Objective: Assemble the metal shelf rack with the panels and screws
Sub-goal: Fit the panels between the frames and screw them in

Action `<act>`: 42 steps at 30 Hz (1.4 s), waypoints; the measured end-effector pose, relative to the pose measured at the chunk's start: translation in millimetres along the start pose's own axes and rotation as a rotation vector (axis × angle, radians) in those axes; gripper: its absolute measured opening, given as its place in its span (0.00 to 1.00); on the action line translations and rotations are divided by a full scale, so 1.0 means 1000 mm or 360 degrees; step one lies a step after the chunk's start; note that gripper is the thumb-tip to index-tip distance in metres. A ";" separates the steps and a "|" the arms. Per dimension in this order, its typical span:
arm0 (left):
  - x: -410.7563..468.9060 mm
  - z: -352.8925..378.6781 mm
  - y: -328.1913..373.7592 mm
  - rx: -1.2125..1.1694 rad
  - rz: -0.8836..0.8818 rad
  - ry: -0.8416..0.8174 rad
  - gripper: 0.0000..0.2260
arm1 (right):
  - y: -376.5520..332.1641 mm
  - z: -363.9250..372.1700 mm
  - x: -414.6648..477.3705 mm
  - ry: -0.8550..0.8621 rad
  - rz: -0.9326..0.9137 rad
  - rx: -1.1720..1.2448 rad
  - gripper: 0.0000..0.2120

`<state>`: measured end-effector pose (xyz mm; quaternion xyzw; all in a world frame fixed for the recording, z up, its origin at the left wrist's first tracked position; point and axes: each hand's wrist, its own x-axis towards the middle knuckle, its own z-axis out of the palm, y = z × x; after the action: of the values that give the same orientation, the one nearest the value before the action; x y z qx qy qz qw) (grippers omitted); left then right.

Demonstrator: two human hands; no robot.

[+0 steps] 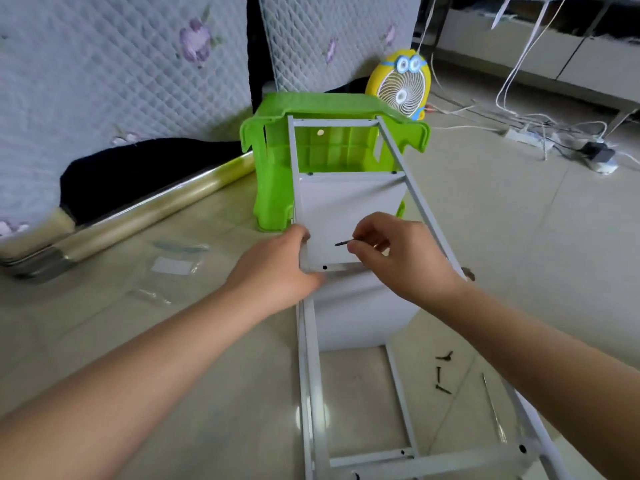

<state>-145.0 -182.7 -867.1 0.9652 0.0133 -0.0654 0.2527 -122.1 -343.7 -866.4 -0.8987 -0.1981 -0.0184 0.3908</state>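
So right now the white metal rack frame (308, 375) is lying on the tiled floor (519, 254), running from 6 o'clock up toward 12 o'clock in the view. Its far end is sitting up against a green plastic stool (273, 168) that's tipped on its side.

One shelf panel (346, 209) is sitting between the two long rails, just this side of the stool. A second panel (363, 320) is showing right below the hands.

The left hand (277, 271) is gripping the left rail where the first panel's near corner meets it, with the fingers curled around the metal. The right hand (398, 258) is pinching a dark screw (344, 242) between thumb and fingertips. It's holding the screw over the near end of that panel with the tip pointing toward 9 o'clock. I can't tell if the screw is touching the panel.

A dark spot (324, 267) is showing on the panel's near lip at 7 o'clock from the screw, just beside the left thumb. It could be a hole or a screw head, I can't tell.

A few loose screws (441, 374) are lying on the floor at 5 o'clock from the right hand. Clear plastic bags (173, 265) are lying at 9 o'clock from the left hand.

A yellow cartoon fan (401, 86) is standing behind the stool at 1 o'clock. A power strip (523, 136) with white cables is sitting at 2 o'clock, and a quilted mattress (104, 64) is leaning at 10 o'clock.
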 end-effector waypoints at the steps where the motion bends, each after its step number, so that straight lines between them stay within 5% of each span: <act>1: 0.001 0.000 0.002 0.0030 0.0016 0.0010 0.17 | 0.000 0.003 0.002 -0.0007 0.0026 0.0017 0.05; 16: -0.003 0.012 0.002 0.0005 0.0119 0.0171 0.13 | 0.009 0.014 0.002 -0.0014 0.0167 0.0219 0.10; 21: -0.011 0.005 -0.009 -0.0772 -0.0151 0.0037 0.15 | 0.002 0.010 0.004 -0.0105 0.0099 0.0136 0.07; 31: -0.013 0.007 -0.021 -0.0988 -0.0110 0.0013 0.08 | -0.009 0.002 0.009 -0.0340 -0.0447 -0.0428 0.09; 42: -0.014 0.008 -0.021 -0.0868 -0.0061 0.0110 0.08 | -0.035 0.002 0.023 -0.0756 -0.0520 -0.1175 0.12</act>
<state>-161.0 -168.5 -882.0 0.8627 0.0573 -0.0313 0.5014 -113.8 -313.0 -839.1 -0.9140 -0.4011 0.0572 -0.0194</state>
